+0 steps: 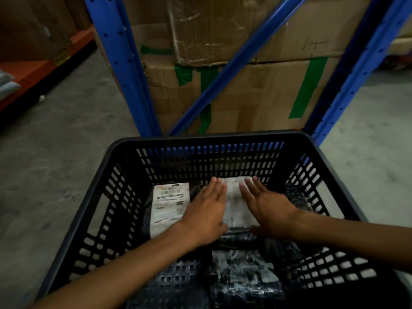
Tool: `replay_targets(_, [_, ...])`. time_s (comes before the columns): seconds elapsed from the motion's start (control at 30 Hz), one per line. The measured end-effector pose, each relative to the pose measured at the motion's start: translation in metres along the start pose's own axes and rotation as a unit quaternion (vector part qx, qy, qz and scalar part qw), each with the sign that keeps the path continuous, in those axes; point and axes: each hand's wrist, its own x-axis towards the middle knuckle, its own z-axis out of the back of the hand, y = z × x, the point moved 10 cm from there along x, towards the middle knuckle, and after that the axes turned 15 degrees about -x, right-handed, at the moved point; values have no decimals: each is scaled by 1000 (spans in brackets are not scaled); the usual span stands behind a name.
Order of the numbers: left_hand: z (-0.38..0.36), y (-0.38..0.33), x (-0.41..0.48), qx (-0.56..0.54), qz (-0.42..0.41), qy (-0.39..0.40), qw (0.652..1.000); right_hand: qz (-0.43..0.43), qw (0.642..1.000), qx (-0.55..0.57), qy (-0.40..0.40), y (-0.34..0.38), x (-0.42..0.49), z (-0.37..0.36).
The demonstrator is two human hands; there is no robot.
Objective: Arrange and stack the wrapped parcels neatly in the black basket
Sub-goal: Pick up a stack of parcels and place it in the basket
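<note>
A black slotted basket (124,197) fills the lower half of the head view. On its floor lie several dark wrapped parcels. The left parcel (169,201) shows a white shipping label face up. A middle parcel (234,204) with a blurred white label lies beside it at the far side. My left hand (206,210) rests flat on that parcel's left edge, fingers extended together. Flat on its right edge lies my right hand (264,204), thumb at the near corner. Another shiny dark parcel (243,277) lies nearer me, and one more (298,197) sits by the right wall.
Behind the basket stands a blue metal rack (131,70) with a diagonal brace, holding large cardboard boxes (256,92) with green tape. Grey concrete floor (66,134) lies to the left and right. An orange shelf beam (42,70) runs along the far left.
</note>
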Motion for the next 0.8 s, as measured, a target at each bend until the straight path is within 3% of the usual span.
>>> replay_targets(0.1, [-42,0,5,66,66,82,992,17,999,-25,39,4,-2,-33])
replay_targets(0.27, [-49,2,5,137,61,-4,989,-26,999,-40,5,12,7,-43])
replay_targets(0.37, [-54,2,6,143,42,40,988,-18,998,-62,25,14,7,-46])
replay_targets(0.47, [-31,3,3,27,2,86,996,38,998,-37,36,3,1,-29])
replay_targets(0.57, [41,3,-1,-155,-51,97,982,98,982,150,-64,-43,-19,37])
replay_targets(0.63, [90,0,-8,-244,-62,51,966,111,948,273,-124,-74,-35,77])
replay_targets(0.7, [127,6,-7,-365,-52,-42,929,88,885,433,-148,-98,-42,96])
replay_targets(0.8, [132,39,-6,-561,78,-158,809,13,715,693,-92,-101,-31,78])
